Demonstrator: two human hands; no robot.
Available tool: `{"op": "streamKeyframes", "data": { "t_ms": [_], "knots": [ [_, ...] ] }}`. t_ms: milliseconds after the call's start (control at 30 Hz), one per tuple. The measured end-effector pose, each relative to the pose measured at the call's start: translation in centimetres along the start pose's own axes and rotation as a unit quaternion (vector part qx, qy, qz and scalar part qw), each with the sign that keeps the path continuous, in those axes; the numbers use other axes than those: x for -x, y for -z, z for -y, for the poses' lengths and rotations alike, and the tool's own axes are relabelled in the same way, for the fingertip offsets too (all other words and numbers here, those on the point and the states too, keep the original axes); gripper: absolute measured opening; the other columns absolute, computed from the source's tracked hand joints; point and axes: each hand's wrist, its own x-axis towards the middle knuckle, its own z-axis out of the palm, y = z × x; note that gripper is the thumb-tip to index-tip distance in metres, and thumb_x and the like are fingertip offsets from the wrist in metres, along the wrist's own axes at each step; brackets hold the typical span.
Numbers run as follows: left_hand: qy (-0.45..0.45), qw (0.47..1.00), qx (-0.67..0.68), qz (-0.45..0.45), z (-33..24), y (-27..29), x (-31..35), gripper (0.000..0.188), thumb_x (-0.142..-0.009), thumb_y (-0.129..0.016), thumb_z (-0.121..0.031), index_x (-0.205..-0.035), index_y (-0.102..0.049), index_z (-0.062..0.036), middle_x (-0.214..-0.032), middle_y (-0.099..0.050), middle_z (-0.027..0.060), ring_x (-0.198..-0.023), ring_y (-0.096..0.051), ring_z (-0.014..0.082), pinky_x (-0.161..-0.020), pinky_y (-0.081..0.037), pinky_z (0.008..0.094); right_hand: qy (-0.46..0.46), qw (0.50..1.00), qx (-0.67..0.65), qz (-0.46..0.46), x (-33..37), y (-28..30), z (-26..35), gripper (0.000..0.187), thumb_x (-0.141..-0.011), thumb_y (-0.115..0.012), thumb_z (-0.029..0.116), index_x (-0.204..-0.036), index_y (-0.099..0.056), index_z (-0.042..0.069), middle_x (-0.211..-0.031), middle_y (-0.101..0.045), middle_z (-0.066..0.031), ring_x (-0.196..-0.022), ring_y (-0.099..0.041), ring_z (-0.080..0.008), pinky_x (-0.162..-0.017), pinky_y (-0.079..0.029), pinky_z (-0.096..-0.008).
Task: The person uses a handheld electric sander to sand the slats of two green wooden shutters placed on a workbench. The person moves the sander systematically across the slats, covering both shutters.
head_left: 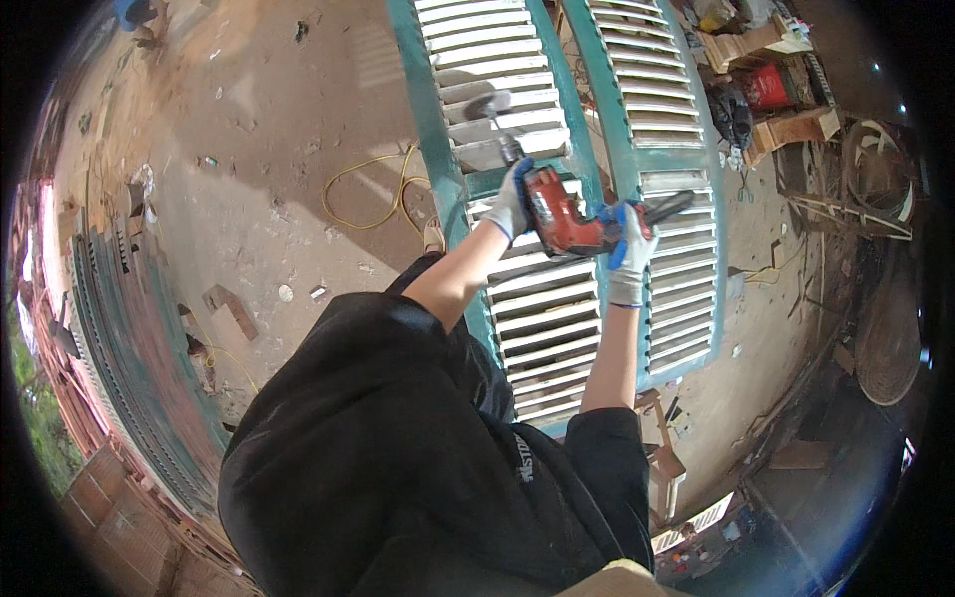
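A red power drill (pixel 562 214) is held level across my body, above a teal louvred shutter (pixel 456 204) with white slats. My left hand (pixel 509 207), in a white and blue work glove, is closed round the front of the drill near the chuck. At the other end my right hand (pixel 632 254), gloved the same way, grips the handle; its trigger finger cannot be made out. From the chuck a round disc attachment (pixel 487 104) reaches over the slats, slightly blurred. Whether the disc touches them I cannot tell. A dark part (pixel 668 207) juts out past my right hand.
A second teal shutter (pixel 676 159) lies alongside on the right. Yellow cord (pixel 343 189) loops over the dirt floor at left. Teal shutter parts (pixel 119 318) are stacked far left. Wooden pieces (pixel 791 134) and clutter lie at right; another person (pixel 139 15) shows at top left.
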Motion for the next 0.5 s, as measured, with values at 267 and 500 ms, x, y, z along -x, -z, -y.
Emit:
{"op": "streamKeyframes", "data": {
  "t_ms": [267, 500],
  "knots": [
    [-0.005, 0.999, -0.051, -0.012, 1.6, -3.2, -6.5, 0.033, -0.088, -0.045, -0.041, -0.088, -0.059, -0.0113, -0.081, -0.064, 0.0076, -0.071, -0.061, 0.0242, -0.071, -0.050, 0.0389, 0.102, 0.995, -0.014, 0.020, -2.9, 1.6, 2.2, 0.006, -0.083, -0.062, 0.007, -0.084, -0.060, 0.002, -0.075, -0.062, -0.0063, -0.064, -0.062, -0.0157, -0.061, -0.051, -0.0297],
    [-0.051, 0.997, -0.015, 0.064, 0.5, -1.0, -3.5, 0.037, -0.089, -0.040, -0.039, -0.092, -0.059, -0.0071, -0.084, -0.064, 0.0133, -0.075, -0.062, 0.0307, -0.073, -0.051, 0.0436, 0.040, 0.999, 0.026, 0.006, -2.4, 1.1, -0.1, 0.023, -0.078, -0.072, 0.009, -0.094, -0.057, 0.001, -0.090, -0.061, -0.0071, -0.074, -0.060, -0.0117, -0.063, -0.049, -0.0263]
  ]
}}
